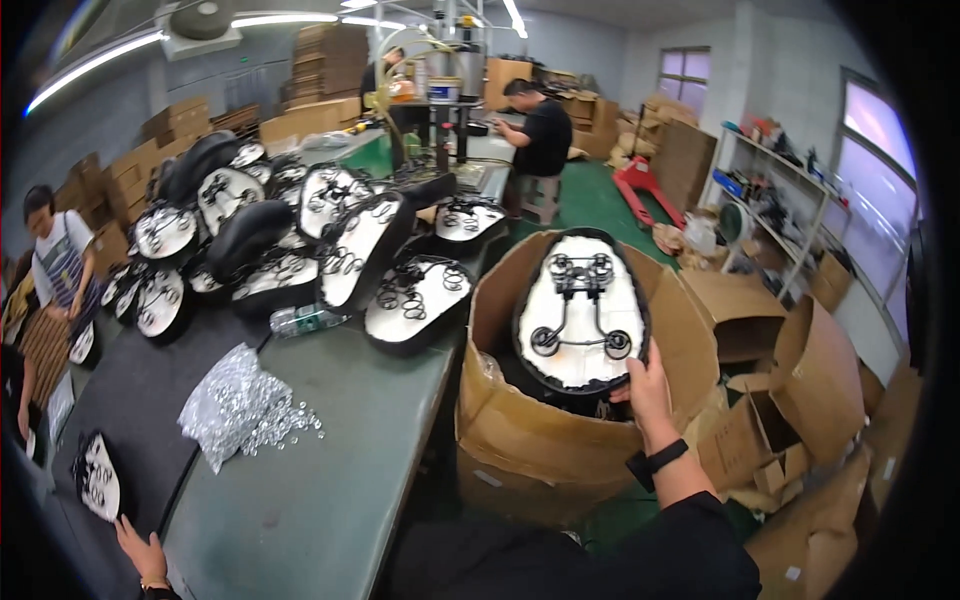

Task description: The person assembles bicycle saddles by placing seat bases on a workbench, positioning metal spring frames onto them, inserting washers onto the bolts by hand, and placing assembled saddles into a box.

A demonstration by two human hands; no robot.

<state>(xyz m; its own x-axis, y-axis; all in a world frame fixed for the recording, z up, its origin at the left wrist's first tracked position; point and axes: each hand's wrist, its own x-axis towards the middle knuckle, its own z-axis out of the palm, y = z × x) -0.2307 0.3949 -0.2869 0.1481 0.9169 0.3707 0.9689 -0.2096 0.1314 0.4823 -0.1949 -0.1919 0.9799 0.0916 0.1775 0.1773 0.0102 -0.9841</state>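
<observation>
In my right hand [650,395] is a bicycle saddle [588,375], gripped at its lower right edge. It is held underside up above a big round-sided cardboard box [545,430]; the white base, black rails and coil springs show. My left hand [142,555] has its fingers stretched out at the near tip of another saddle [100,480], which lies underside up on the black belt [130,400]. Fingertips and saddle edge meet there, though I cannot tell how firmly. What lies deep in the box is mostly hidden by the held saddle.
Many more saddles [418,305] are piled on the green table [290,510], beside a plastic bottle [305,320]. A clear bag of small metal parts [235,400] spills nearby. Cardboard boxes [740,440] crowd the right. Co-workers [545,130] are at the far table and left.
</observation>
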